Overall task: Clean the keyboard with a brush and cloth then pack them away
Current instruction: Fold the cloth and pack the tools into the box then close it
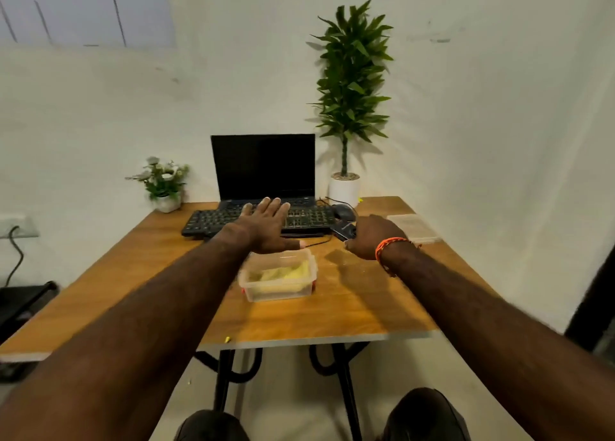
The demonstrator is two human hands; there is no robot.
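Head view shows a person sitting at a wood table (133,274) with both arms stretched out over it. Left hand (263,225) is flat, with its fingers straight and spread, and it hangs over the near edge of the black keyboard (213,222). I cannot tell if it touches the keys. Right hand (372,237) has its fingers curled down round a small dark thing (342,231) just right of the keyboard. This may be the brush, but it is too blurry to be sure. An orange band (391,245) sits on the right wrist.

The keyboard lies far back on the table, just in front of an open laptop (263,167) with a dark screen. A black mouse (342,211) rests just right of the keyboard, and a thin wire (316,240) runs along the table near it.

A clear box (278,279) with no lid stands in the middle of the table, near the left hand. Something soft and yellow (286,272) lies inside it, maybe the cloth.

A small flower pot (164,184) stands at the back left. A tall green plant (349,91) in a white pot stands at the back right. A flat clear lid (414,227) lies on the right side of the table
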